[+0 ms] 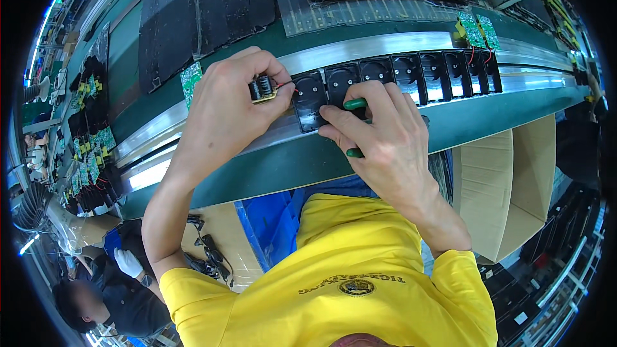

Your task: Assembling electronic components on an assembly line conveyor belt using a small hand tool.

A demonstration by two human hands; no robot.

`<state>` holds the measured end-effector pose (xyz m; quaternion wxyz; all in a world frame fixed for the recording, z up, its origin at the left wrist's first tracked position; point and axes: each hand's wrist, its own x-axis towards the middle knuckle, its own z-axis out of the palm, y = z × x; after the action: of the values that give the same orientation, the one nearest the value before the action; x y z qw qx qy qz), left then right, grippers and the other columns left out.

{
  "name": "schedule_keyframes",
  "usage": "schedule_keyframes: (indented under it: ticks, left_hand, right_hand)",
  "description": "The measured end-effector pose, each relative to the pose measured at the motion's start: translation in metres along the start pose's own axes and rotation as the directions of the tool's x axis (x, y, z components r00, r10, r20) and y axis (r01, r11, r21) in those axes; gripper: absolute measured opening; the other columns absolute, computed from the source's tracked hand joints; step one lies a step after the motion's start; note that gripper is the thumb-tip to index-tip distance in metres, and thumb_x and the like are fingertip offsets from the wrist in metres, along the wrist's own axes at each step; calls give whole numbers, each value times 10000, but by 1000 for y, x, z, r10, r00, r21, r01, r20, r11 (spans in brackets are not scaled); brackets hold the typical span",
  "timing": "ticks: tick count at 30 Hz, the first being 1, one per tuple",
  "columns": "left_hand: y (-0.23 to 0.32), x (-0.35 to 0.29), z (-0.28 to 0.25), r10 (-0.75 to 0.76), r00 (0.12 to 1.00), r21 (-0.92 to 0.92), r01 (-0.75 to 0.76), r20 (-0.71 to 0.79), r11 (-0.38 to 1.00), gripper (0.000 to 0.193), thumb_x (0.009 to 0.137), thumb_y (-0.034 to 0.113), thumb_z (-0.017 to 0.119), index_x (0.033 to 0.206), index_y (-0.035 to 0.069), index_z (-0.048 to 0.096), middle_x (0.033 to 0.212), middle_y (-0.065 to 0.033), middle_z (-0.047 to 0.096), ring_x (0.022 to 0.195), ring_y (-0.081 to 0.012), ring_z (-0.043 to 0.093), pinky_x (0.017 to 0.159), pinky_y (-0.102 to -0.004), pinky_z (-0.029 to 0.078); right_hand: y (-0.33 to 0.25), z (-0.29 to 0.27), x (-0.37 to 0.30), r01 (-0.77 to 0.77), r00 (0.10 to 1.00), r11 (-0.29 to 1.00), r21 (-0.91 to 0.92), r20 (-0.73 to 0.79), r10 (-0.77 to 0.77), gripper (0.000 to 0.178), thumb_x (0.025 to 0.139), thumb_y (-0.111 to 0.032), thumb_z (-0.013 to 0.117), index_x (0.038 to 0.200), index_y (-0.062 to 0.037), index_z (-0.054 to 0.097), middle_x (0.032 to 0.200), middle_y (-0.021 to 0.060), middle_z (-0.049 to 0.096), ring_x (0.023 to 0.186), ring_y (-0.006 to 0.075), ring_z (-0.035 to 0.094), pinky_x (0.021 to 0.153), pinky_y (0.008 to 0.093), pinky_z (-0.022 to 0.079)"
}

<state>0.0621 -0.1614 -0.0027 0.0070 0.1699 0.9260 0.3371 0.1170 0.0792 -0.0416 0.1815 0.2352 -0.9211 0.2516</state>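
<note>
My left hand (234, 96) is closed, pinching a small circuit board (263, 88) that carries black cylindrical parts. Thin red wires run from the board toward a black plastic case (310, 93), which is the leftmost of a row. My right hand (385, 135) is closed around a pair of green-handled pliers (356, 103); both grips show, while the jaws are hidden. The thumb and forefinger of that hand touch the right edge of the leftmost case. Several more black cases (407, 74) stand side by side to the right on a metal rail.
Green circuit boards (477, 31) rest by the row's right end, and another (191, 83) lies behind my left hand. Wired boards (90, 154) are heaped at far left. An open cardboard box (504, 186) stands below the bench at right. A co-worker (122, 289) is at lower left.
</note>
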Motion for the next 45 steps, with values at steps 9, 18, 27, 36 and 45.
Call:
schedule_keyframes:
  ticks: [9,18,27,36,45]
  left_hand:
    - [0,0,1,-22,999,61,20,26,998,83,926,41,865,931,9,789,966,-63,795,764,-245,689,772,-374,578]
    - [4,1,5,5,999,66,-8,44,998,68,942,45,854,945,14,793,973,-60,790,777,-254,696,781,-376,577]
    - [-12,-3,-4,193,975,98,-204,112,974,68,957,14,827,1019,35,807,1052,-35,771,855,-248,703,796,-370,568]
    - [-29,0,0,441,886,285,-463,139,839,150,948,-8,787,1065,77,826,1127,-19,753,928,-240,687,823,-356,567]
    - [-31,-1,4,498,862,293,-502,94,814,167,939,-8,766,1052,101,822,1123,-17,757,905,-239,674,771,-346,551]
  right_hand:
    - [2,1,0,5,1000,1000,4,-7,-4,189,906,-176,959,1086,-131,924,1163,27,655,888,205,569,780,353,522]
    - [1,-1,1,9,1000,1000,-10,8,-9,299,889,-162,972,1181,-137,909,1147,30,650,885,196,569,779,344,522]
    - [-7,-20,36,-160,982,538,827,79,172,342,1082,-285,814,1363,-94,777,1005,33,590,808,139,492,731,308,456]
    - [-6,39,91,16,914,-56,998,8,406,561,1260,-578,373,1132,-118,668,880,-8,491,747,105,394,689,293,351]
    - [-14,57,96,26,888,-122,992,33,458,422,1244,-447,418,1098,-121,642,887,-12,481,742,109,395,672,288,345]
